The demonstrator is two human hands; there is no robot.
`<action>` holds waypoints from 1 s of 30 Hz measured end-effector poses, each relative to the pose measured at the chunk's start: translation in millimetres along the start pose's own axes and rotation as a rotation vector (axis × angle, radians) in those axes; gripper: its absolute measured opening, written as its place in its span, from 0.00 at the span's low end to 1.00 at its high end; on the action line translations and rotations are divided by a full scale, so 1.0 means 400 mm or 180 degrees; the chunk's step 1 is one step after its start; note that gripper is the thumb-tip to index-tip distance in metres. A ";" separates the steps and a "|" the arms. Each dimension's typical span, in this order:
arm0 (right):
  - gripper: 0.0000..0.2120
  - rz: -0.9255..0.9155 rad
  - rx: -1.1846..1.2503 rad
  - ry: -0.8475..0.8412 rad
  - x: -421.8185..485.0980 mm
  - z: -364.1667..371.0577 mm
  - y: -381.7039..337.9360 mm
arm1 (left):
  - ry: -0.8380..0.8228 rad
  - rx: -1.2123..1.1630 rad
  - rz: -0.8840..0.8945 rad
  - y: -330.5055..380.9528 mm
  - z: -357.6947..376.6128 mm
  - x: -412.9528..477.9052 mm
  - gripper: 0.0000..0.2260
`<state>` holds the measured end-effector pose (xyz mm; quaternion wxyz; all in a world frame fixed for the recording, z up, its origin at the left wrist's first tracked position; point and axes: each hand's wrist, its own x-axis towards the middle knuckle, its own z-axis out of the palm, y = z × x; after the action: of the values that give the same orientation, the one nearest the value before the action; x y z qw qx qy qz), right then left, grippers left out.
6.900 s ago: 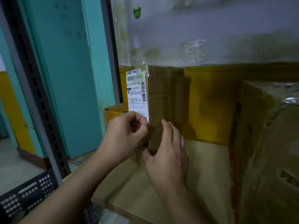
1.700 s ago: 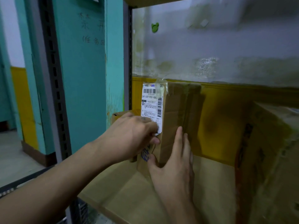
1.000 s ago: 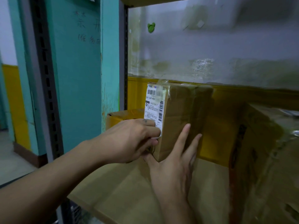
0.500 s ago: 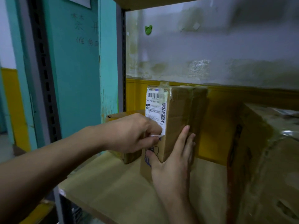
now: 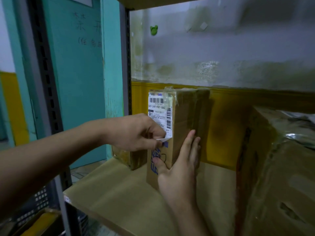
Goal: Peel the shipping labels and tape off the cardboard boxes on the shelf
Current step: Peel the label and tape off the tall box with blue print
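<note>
A tall narrow cardboard box [image 5: 185,120] stands upright on the shelf board [image 5: 122,198]. A white shipping label [image 5: 159,109] with barcodes covers the upper part of its left face, and clear tape wraps its top corner. My left hand [image 5: 134,132] pinches the label's lower edge, which is lifted and curled away from the cardboard. My right hand [image 5: 180,167] holds the box's near corner, fingers flat on the right face and thumb on the left face over blue print.
A large cardboard box [image 5: 276,176] wrapped in clear tape fills the right side of the shelf. A small box [image 5: 129,159] sits behind the tall one at the left. A grey slotted shelf post [image 5: 46,86] stands at the left, and a dark plastic crate [image 5: 39,200] lies below.
The label's lower edge has come away from the box between my left fingers. My view has shifted slightly; my right hand stays on the box's corner.
</note>
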<state>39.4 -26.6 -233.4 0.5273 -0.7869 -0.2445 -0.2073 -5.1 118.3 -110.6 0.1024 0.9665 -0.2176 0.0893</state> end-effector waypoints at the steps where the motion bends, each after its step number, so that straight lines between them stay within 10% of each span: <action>1: 0.55 -0.0016 0.0012 -0.0024 0.001 0.000 0.000 | -0.0043 -0.0023 -0.0032 -0.001 -0.005 0.002 0.14; 19: 0.56 -0.0031 0.0386 -0.0128 0.012 0.001 0.012 | -0.0607 -0.1310 -0.0112 -0.019 -0.027 0.007 0.11; 30: 0.53 0.0022 0.0265 0.0049 0.008 0.013 0.026 | 0.0954 -0.1324 -0.0198 -0.026 0.061 -0.048 0.15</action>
<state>48.5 -24.7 -241.0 0.5621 -0.7635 -0.2462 -0.2012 -14.3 129.4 -140.0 0.3328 0.9069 -0.1840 0.1818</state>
